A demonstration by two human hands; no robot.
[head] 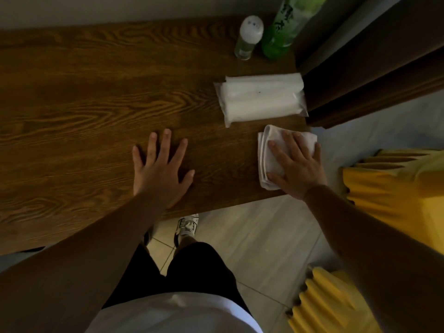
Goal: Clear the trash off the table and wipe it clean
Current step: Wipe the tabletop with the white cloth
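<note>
Flat, unclenched right hand (296, 168) presses folded white cloth (270, 162) onto wood-grain table (84, 97).

Dim room, pale wall (120, 8), light tiled floor (264, 248), dark wooden door frame (372, 75), yellow pleated fabric (396, 188)

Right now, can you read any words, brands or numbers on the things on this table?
None can be read.
Green bottle: dark printed characters on the label, too blurred to read.
Small clear bottle: faint marks on its white cap, too small.
Tissue pack: no print visible.
</note>
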